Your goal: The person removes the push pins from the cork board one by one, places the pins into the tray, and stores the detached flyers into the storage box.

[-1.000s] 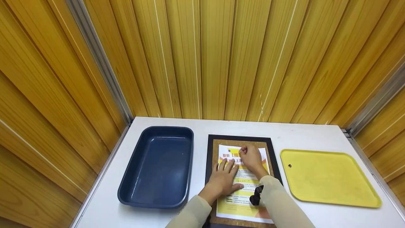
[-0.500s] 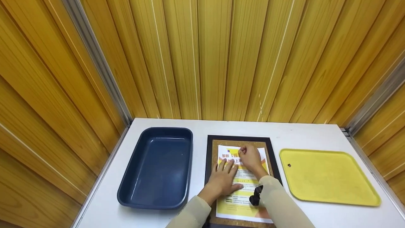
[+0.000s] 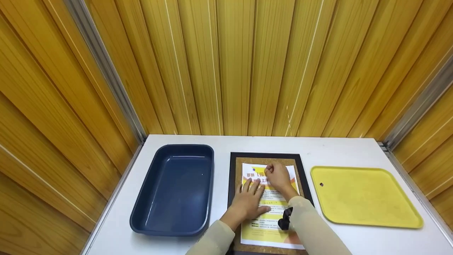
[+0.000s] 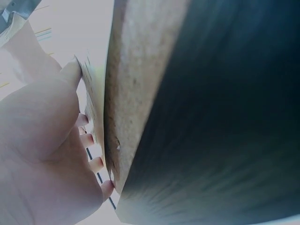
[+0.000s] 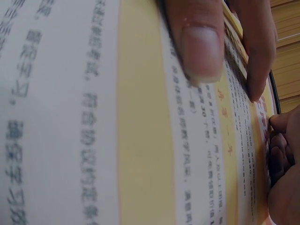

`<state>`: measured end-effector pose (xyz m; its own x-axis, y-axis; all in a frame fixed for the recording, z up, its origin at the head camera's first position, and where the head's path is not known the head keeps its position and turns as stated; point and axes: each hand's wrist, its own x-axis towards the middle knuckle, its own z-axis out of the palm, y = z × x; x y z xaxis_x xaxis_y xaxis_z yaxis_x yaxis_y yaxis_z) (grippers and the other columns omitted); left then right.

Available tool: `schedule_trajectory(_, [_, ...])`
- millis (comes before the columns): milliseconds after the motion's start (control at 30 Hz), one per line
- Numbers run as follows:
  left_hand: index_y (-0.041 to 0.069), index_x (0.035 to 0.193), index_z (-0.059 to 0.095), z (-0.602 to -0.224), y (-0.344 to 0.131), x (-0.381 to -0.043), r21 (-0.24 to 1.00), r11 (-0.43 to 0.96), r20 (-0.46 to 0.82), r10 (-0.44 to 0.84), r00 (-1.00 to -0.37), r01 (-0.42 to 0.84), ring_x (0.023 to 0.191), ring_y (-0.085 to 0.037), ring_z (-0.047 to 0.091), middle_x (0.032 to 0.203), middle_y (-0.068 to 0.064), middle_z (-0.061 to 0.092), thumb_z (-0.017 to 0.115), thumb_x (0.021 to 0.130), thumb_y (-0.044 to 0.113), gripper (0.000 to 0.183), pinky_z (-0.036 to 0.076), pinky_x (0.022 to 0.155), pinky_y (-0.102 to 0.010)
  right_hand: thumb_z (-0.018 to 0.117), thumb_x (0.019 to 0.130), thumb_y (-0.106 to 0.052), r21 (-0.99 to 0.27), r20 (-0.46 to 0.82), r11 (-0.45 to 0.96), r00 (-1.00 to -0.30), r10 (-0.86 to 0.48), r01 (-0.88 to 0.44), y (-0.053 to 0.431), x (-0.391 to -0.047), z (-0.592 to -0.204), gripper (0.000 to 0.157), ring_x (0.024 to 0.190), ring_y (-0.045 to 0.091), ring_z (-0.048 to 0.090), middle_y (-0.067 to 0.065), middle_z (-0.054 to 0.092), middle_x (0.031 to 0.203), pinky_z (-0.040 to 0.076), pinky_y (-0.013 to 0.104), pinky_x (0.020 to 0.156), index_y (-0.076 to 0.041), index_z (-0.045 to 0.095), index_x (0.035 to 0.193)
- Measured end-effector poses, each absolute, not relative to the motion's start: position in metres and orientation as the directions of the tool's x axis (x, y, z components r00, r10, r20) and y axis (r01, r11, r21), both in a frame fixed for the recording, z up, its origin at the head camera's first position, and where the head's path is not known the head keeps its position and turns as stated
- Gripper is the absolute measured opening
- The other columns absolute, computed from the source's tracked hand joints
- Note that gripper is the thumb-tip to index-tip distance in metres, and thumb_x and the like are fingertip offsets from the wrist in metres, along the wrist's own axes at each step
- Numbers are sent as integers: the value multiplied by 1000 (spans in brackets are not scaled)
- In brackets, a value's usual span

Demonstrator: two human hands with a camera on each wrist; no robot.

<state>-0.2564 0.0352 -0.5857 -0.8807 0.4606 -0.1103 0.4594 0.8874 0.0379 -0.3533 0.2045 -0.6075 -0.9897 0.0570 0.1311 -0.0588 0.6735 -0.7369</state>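
Observation:
A printed paper sheet (image 3: 263, 235) lies on a cork board (image 3: 239, 177) with a black frame (image 3: 265, 155). My left hand (image 3: 247, 204) rests flat on the sheet with fingers spread; its thumb (image 5: 201, 51) shows large in the right wrist view. Near the sheet's top edge, my right hand (image 3: 279, 176) has its fingers curled, and a fingertip (image 5: 277, 123) meets the paper. Whatever it may pinch is hidden, so I cannot tell. A small purple dot, like a pushpin head (image 3: 253, 169), marks the sheet's top left.
Left of the board stands a deep navy-blue tray (image 3: 211, 184). To the right lies a flat yellow tray (image 3: 368, 198) with a small dark spot near its left edge. All stand on a white table (image 3: 226, 141) enclosed by yellow wood-look panels (image 3: 237, 71).
The head view has shifted slightly, so everything sits a little further left in it. Both hands keep their places on the sheet.

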Motion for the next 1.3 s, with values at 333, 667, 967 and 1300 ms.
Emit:
schedule_trajectory(333, [27,168,34,-586,36,-255,43,889,-112,458,-882,456,161,-28,22,175,1,26,46,101,74,83,25,127,-55,69,99,-7,-752,103,656,-994,29,-59,208,-351,-607,6,78,19,59,5,64,86,49,34,72,-2,68,97])
schedule_trajectory(667, [25,168,32,-587,34,-254,46,887,-120,462,-879,460,161,-29,21,176,0,24,45,102,74,83,23,127,-55,70,99,-3,-773,114,624,-993,-40,-114,208,-346,-608,5,79,17,57,3,62,86,47,31,71,-5,67,95])
schedule_trajectory(967, [26,169,31,-583,37,-254,50,887,-152,461,-874,459,162,-29,18,176,1,22,43,102,75,84,22,128,-55,70,101,-4,-780,137,599,-983,-120,-182,221,-333,-600,5,84,17,60,3,65,93,50,31,77,-5,66,98])
schedule_trajectory(1300, [27,169,31,-581,36,-254,47,888,-143,460,-876,458,162,-30,19,176,1,23,43,101,75,83,21,128,-56,71,101,-6,-815,172,552,-983,-63,-178,275,-317,-583,5,87,19,63,9,70,97,55,26,76,-2,69,103])
